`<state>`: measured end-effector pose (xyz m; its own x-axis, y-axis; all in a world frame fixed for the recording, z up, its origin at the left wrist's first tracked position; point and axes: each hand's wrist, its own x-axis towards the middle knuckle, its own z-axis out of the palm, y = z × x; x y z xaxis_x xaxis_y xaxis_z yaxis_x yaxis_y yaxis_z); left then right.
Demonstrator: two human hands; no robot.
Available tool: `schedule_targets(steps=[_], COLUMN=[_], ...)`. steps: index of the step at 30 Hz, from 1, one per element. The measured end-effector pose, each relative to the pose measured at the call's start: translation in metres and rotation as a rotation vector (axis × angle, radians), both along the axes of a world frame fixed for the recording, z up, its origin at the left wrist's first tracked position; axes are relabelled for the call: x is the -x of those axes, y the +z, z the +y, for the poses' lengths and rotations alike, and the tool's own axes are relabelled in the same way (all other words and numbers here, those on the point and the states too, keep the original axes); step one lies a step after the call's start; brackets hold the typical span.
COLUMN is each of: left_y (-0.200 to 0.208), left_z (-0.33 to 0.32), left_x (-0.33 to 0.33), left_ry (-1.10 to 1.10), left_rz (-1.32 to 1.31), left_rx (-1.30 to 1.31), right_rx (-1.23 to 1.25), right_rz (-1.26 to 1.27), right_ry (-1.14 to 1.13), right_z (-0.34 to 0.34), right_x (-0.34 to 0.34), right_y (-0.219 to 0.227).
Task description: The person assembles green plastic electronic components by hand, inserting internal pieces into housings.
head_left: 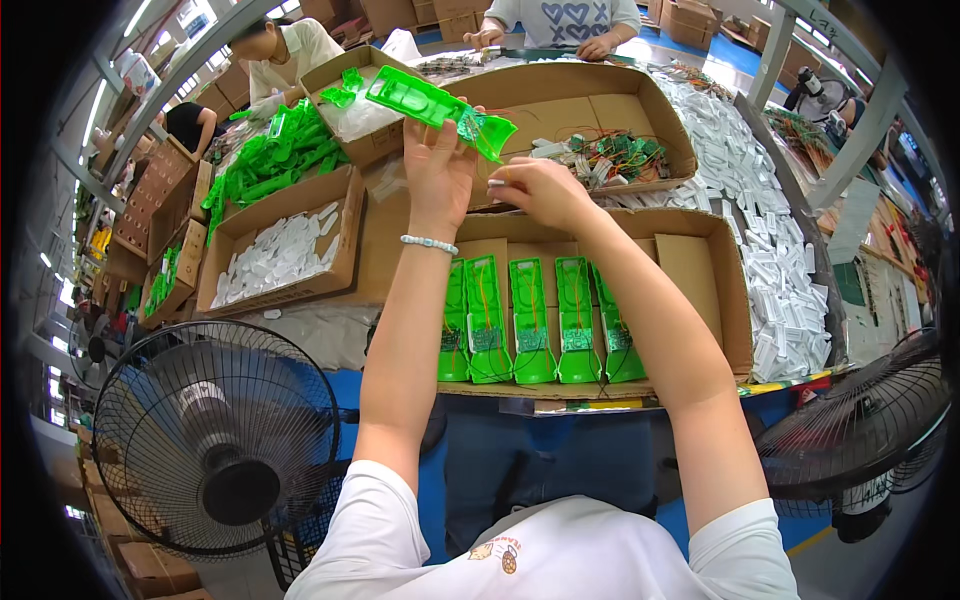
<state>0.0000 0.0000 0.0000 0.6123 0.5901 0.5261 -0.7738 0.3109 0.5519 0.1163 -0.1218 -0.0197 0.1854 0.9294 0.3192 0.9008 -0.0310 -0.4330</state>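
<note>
My left hand (440, 170) is raised over the boxes, its fingers closed around a long green plastic shell (415, 98). A small circuit board (470, 126) sits in the shell's right end, with thin wires sticking out to the right. Just right of and below the shell, my right hand (548, 190) is pinched on a small white piece (496, 183), whose kind I cannot make out. Beneath my forearms, several green shells with boards and wires, such as the middle one (528, 300), stand in a row in a cardboard box (705, 235).
A box (345, 215) of white plastic pieces stands left, before a heap of green shells (275, 150). Wired boards (620, 158) lie in the far box. White pieces (775, 270) cover the right side. Fans (215, 430) flank me; two people work across the table.
</note>
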Motion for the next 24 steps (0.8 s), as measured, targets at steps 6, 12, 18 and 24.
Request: schedule_targets(steps=[6,12,18,24], left_y=[-0.003,-0.006,-0.007,-0.005], left_z=[0.0,0.0,-0.009,-0.006], left_x=[-0.002,-0.004,-0.002,-0.001], left_ry=[0.334,0.391,0.125,0.116], left_rz=[0.033,0.327,0.738,0.773], left_rx=[-0.074,-0.213,-0.471,-0.507], right_rx=[-0.476,-0.719,-0.955,-0.996], right_rz=[0.178,0.23,0.316,0.356], right_ry=[0.041,-0.146,-0.218,-0.307], right_z=[0.001,0.004,0.003,-0.001], right_x=[-0.005,-0.006,-0.012,-0.008], right_y=[-0.01,-0.016,-0.012,-0.007])
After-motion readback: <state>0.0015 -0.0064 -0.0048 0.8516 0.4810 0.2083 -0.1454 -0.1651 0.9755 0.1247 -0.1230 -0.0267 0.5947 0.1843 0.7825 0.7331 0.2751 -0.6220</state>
